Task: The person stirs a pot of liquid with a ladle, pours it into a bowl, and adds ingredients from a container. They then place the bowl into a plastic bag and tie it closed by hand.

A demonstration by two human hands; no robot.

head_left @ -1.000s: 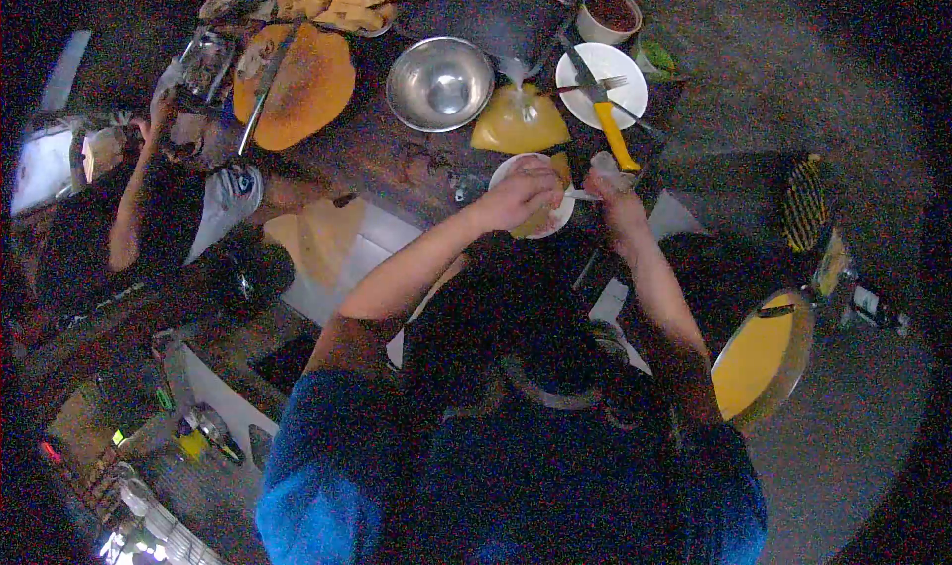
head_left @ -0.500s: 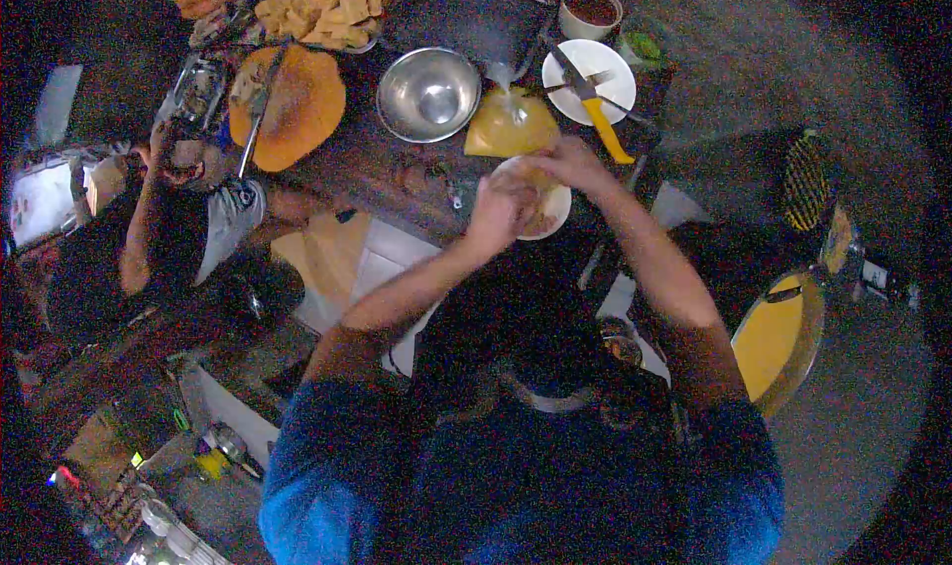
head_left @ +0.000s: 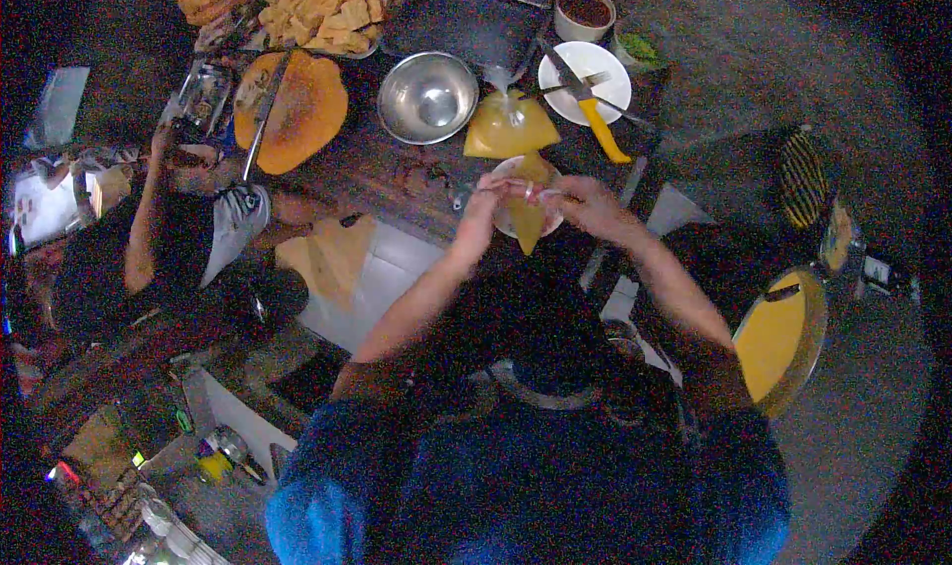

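My left hand [head_left: 480,211] and my right hand [head_left: 593,210] are closed at either side of a yellow, pointed, bag-like piece [head_left: 529,230] over a white bowl [head_left: 504,219]. A thin pinkish-white strip [head_left: 526,187] stretches from one hand to the other across the yellow piece. What exactly the fingertips grip I cannot tell. Just beyond the hands lies a clear plastic bag of yellow liquid [head_left: 511,129], its neck gathered at the top. A shiny metal bowl [head_left: 428,97] stands to its left.
At right, a white plate [head_left: 611,74] bears a fork and a yellow-handled knife [head_left: 605,134]. Beyond stand a cup of dark red-brown stuff [head_left: 583,12] and chopped greens [head_left: 638,47]. Cut yellowish chunks [head_left: 332,12] and a round board [head_left: 315,109] lie left, near another person [head_left: 139,233].
My hands have moved apart to either side of the white bowl. The yellow pointed piece and the pale strip now show between them.
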